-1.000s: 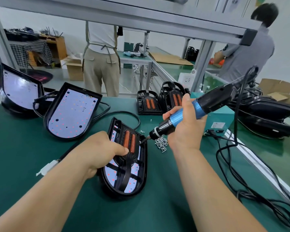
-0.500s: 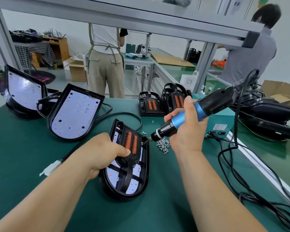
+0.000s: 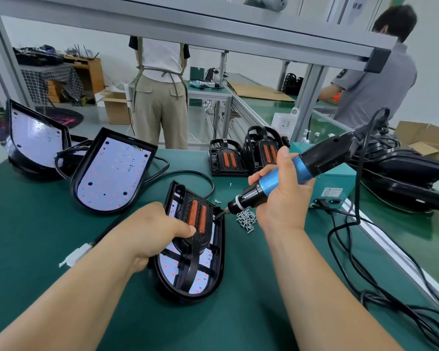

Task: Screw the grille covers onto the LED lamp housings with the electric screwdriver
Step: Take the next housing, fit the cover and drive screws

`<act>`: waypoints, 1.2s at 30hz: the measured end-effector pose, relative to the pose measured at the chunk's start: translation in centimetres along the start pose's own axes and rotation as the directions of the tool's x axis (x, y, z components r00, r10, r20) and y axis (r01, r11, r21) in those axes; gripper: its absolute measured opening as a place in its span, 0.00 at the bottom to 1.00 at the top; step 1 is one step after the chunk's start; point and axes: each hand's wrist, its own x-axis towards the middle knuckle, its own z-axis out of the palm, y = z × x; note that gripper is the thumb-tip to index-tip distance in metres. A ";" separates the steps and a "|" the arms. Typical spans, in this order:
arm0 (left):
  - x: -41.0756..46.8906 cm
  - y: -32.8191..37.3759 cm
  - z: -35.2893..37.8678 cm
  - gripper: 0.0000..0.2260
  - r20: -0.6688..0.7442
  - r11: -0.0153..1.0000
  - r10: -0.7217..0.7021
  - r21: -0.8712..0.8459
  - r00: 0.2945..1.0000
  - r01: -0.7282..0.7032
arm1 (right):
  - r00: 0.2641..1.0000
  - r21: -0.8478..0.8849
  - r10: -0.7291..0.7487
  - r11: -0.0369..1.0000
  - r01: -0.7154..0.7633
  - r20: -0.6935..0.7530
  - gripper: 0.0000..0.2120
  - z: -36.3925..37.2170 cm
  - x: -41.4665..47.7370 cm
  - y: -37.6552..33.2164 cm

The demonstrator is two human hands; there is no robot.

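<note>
While your left hand point(image 3: 152, 231) clamps grille cover point(image 3: 195, 224) onto lamp housing point(image 3: 213, 282), thumb on mesh and fingers curled at left edge, housing lies flat near centre of green bench point(image 3: 36, 236). Your right hand point(image 3: 281, 198) wraps blue barrel of electric screwdriver point(image 3: 314, 163); bit tip meets cover's right edge, toward far end. Loose screws point(image 3: 246, 219) piled just right of housing, under driver nose. Two more housings point(image 3: 112, 176), LED boards exposed, sit far left. Spare covers point(image 3: 226, 158) stand at far edge. Teal box point(image 3: 335, 183) sits right of your right hand.
</note>
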 end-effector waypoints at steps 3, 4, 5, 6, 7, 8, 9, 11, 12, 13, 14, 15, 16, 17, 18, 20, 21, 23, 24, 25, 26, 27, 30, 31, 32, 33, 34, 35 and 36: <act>-0.1 -0.1 0.0 0.06 0.004 1.000 -0.002 -0.008 1.000 0.002 | 0.999 0.023 0.032 0.999 -0.031 -0.033 0.11 -0.2 0.0 0.0; -0.1 0.0 0.0 0.05 0.006 1.000 -0.002 -0.014 1.000 0.002 | 0.999 0.023 0.032 0.999 -0.031 -0.037 0.12 -0.3 0.0 0.0; -0.2 0.0 0.0 0.06 0.006 1.000 -0.004 -0.021 1.000 0.004 | 0.999 0.020 0.029 0.999 -0.029 -0.038 0.12 -0.3 0.0 0.0; -0.2 0.0 0.0 0.06 0.003 1.000 -0.006 -0.029 1.000 0.006 | 0.999 0.015 0.023 1.000 -0.023 -0.038 0.12 -0.3 0.0 0.0; -0.2 0.0 0.0 0.07 0.001 0.999 -0.008 -0.035 1.000 0.008 | 0.999 0.008 0.015 1.000 -0.015 -0.036 0.12 -0.3 -0.1 0.0; -0.2 0.0 0.0 0.08 0.001 0.999 -0.009 -0.040 1.000 0.009 | 0.999 0.002 0.008 1.000 -0.007 -0.036 0.12 -0.3 -0.1 0.0; -0.2 0.0 0.0 0.08 0.002 0.999 -0.011 -0.043 1.000 0.011 | 0.999 -0.005 0.003 1.000 -0.003 -0.037 0.12 -0.3 -0.1 0.1; 0.0 -0.2 -0.1 0.08 0.001 0.998 -0.022 -0.054 1.000 0.022 | 0.999 -0.014 0.002 1.000 -0.002 -0.043 0.12 -0.3 -0.1 0.2; 0.1 -0.4 -0.1 0.08 0.002 0.998 -0.027 -0.063 1.000 0.027 | 0.999 -0.010 0.004 1.000 -0.004 -0.054 0.12 -0.2 -0.1 0.2; 0.2 -0.6 -0.1 0.06 0.010 0.997 -0.033 -0.072 0.999 0.033 | 0.997 0.000 0.007 1.000 -0.007 -0.073 0.12 -0.3 0.0 0.1; 0.1 -0.7 -0.1 0.05 0.021 0.996 -0.039 -0.085 0.999 0.040 | 0.995 0.016 0.010 1.000 -0.009 -0.099 0.12 -0.4 0.0 0.0; 0.2 -0.9 -0.2 0.04 0.031 0.993 -0.048 -0.103 0.998 0.051 | 0.991 0.038 0.017 0.999 -0.012 -0.132 0.11 -0.5 0.2 -0.3; 0.2 -1.2 -0.1 0.04 0.040 0.990 -0.059 -0.125 0.997 0.063 | 0.985 0.063 0.028 0.998 -0.017 -0.172 0.11 -0.8 0.3 -0.6; 0.2 -1.3 0.0 0.05 0.051 0.988 -0.067 -0.138 0.996 0.073 | 0.975 0.090 0.046 0.996 -0.027 -0.217 0.10 -1.2 0.6 -1.0; 0.3 -1.5 0.0 0.05 0.062 0.988 -0.068 -0.138 0.996 0.076 | 0.962 0.118 0.073 0.992 -0.043 -0.262 0.11 -1.6 0.8 -1.4; 0.4 -1.7 -0.3 0.11 0.068 0.993 -0.050 -0.100 0.996 0.057 | 0.927 0.165 0.159 0.980 -0.107 -0.341 0.14 -2.7 1.2 -1.9; 0.3 -1.5 -0.6 0.19 0.052 0.998 -0.031 -0.057 0.998 0.034 | 0.905 0.188 0.211 0.971 -0.150 -0.370 0.15 -3.4 1.3 -2.0; 0.2 -1.1 -1.3 0.37 -0.039 0.993 0.021 0.114 0.999 -0.016 | 0.862 0.246 0.320 0.940 -0.236 -0.393 0.14 -4.8 1.2 -2.1; 0.2 -0.7 -1.6 0.42 -0.143 0.974 0.060 0.226 0.988 -0.026 | 0.842 0.280 0.370 0.920 -0.274 -0.393 0.13 -5.4 1.2 -2.1; 0.2 -0.3 -2.0 0.43 -0.252 0.944 0.121 0.329 0.960 -0.032 | 0.822 0.313 0.414 0.899 -0.305 -0.390 0.14 -6.0 1.2 -2.1; 0.3 0.2 -2.2 0.39 -0.328 0.906 0.219 0.417 0.919 -0.068 | 0.805 0.338 0.451 0.881 -0.331 -0.386 0.14 -6.4 1.3 -2.1; 0.5 0.9 -2.2 0.33 -0.354 0.859 0.335 0.495 0.873 -0.129 | 0.790 0.353 0.480 0.866 -0.355 -0.381 0.14 -6.8 1.4 -2.1; 1.1 3.5 -0.5 0.09 -0.166 0.679 0.563 0.652 0.810 -0.338 | 0.761 0.343 0.536 0.838 -0.425 -0.366 0.13 -7.5 1.8 -2.1; 1.5 4.2 0.7 0.07 -0.064 0.610 0.573 0.699 0.817 -0.373 | 0.754 0.335 0.550 0.830 -0.446 -0.358 0.14 -7.7 2.0 -2.2; 2.0 4.8 2.1 0.08 0.039 0.522 0.562 0.759 0.826 -0.390 | 0.746 0.327 0.566 0.821 -0.469 -0.351 0.14 -7.9 2.2 -2.3; 2.5 5.2 3.5 0.08 0.128 0.424 0.533 0.815 0.836 -0.395 | 0.735 0.317 0.584 0.809 -0.495 -0.345 0.14 -8.1 2.4 -2.5; 3.2 5.4 5.0 0.06 0.193 0.339 0.506 0.852 0.841 -0.400 | 0.722 0.302 0.602 0.797 -0.523 -0.341 0.14 -8.4 2.6 -2.6; 3.9 5.4 6.3 0.04 0.243 0.273 0.481 0.871 0.842 -0.408 | 0.709 0.284 0.618 0.786 -0.549 -0.340 0.14 -8.6 2.7 -2.7; 4.6 5.2 7.4 0.02 0.279 0.235 0.461 0.877 0.842 -0.419 | 0.697 0.267 0.629 0.777 -0.570 -0.344 0.14 -8.8 2.9 -2.7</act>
